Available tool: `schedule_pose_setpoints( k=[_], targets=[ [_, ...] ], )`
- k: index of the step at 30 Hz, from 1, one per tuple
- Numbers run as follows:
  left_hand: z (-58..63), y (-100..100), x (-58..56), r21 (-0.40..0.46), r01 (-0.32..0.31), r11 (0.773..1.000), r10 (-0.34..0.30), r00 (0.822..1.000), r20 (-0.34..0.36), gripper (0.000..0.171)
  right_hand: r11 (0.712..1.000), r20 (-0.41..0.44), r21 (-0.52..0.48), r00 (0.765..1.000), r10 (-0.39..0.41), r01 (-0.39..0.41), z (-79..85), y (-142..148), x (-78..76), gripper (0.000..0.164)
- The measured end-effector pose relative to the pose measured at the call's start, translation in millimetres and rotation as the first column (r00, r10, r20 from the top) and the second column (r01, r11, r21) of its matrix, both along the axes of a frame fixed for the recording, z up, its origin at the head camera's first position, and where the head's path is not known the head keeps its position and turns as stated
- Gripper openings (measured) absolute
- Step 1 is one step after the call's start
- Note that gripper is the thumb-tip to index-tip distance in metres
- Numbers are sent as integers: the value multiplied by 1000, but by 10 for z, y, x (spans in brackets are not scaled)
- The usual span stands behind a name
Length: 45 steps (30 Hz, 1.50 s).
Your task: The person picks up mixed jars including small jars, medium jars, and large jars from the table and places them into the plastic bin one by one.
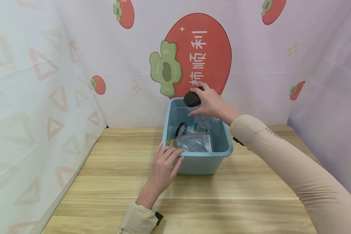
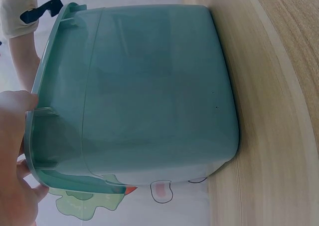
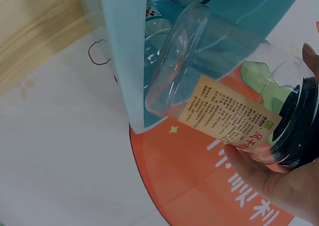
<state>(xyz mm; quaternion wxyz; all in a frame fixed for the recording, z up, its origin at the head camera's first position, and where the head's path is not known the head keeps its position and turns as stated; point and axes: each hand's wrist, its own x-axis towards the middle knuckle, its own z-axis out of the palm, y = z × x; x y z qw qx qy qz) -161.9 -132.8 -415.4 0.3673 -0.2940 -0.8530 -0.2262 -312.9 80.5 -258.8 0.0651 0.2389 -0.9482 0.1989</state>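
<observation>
A blue plastic bin (image 1: 199, 164) stands on the wooden table, and my left hand (image 1: 163, 164) grips its near left corner with the fingers over the rim. Above the bin's far part, my right hand (image 1: 209, 103) holds a clear plastic jar by its black-lidded end (image 1: 191, 99). The jar (image 3: 227, 115) is tilted, with a tan printed label on its side, and its base reaches in past the bin's rim. Inside the bin lie a clear container (image 1: 191, 143) on its side, a black-lidded jar (image 1: 181, 129) and a piece with a teal label (image 1: 200, 127), partly hidden.
The wooden table (image 1: 120, 182) extends to both sides of the bin and in front of it. A white cloth backdrop (image 1: 128, 58) with printed red persimmons hangs close behind the bin. More cloth (image 1: 23, 107) hangs along the left side and the right.
</observation>
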Motion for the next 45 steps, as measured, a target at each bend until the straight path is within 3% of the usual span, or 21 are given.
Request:
schedule_pose_setpoints(
  k=[17, 45],
  targets=[
    [0, 22, -10, -2, 4, 1000, -4, 1000, -11, 24, 1000, 13, 6, 1000, -13, 13, -18, 17, 3, 107],
    [17, 2, -1, -5, 3, 1000, -3, 1000, 6, 24, 998, 30, -18, 997, -65, 65, -43, 279, 11, 83]
  ],
)
